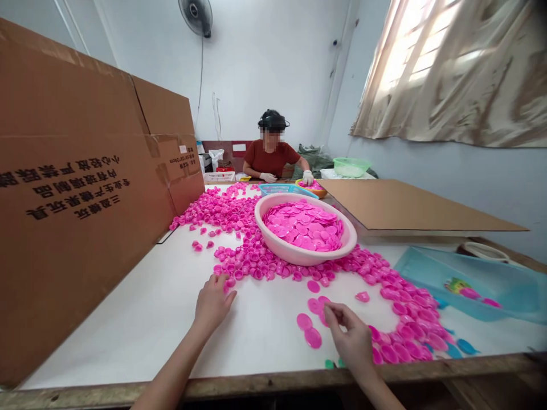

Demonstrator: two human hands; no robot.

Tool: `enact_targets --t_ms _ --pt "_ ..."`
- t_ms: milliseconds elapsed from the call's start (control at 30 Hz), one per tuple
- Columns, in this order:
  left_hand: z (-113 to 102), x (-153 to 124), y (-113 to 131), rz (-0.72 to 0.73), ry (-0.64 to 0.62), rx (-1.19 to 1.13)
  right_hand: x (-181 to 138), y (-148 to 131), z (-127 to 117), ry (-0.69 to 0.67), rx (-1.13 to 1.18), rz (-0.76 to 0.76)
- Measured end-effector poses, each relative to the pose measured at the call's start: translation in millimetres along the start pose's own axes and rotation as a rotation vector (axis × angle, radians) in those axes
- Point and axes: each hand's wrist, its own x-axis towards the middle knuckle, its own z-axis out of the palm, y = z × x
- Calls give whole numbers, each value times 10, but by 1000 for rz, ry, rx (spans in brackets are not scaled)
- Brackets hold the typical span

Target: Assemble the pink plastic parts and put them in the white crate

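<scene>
At the near edge of the pile of small pink plastic cups (239,265), my left hand (212,302) reaches with its fingers against the nearest cups, thumb held apart. I cannot see it gripping any of them. To the right, my right hand (351,336) has thumb and forefinger pinched at the edge of a flat pink disc (323,318), partly hidden by the fingers. Several more loose pink discs (313,337) lie on the white tabletop beside it. Beyond both hands a pale pink basin (305,259), heaped with pink discs (303,225), stands among the cups.
A tall cardboard box (85,199) walls off the left side. At right are a flat cardboard sheet (419,205), a blue tray (508,285) and a row of larger pink pieces (410,330). Across the table a gloved co-worker (273,156) sits near a blue basket (282,189).
</scene>
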Motion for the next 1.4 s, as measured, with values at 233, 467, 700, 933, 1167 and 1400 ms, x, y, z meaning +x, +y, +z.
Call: enact_targets --t_ms 233,467,700,933,1167,1400 --pt "208 7 -4 -2 -71 -139 471 410 -17 -210 -361 -26" --pt "163 -40 -46 32 12 -284 698 501 352 -387 -658 -107" --pt "114 -139 385 226 -62 -515 617 494 410 -374 -676 -180" --pt "310 -132 590 264 -165 -421 662 544 368 -259 -638 -173" --pt "364 -155 519 117 -299 -630 554 -57 607 -369 -52 28" --pt "377 -141 574 97 -293 -689 475 -171 1271 -790 155 299"
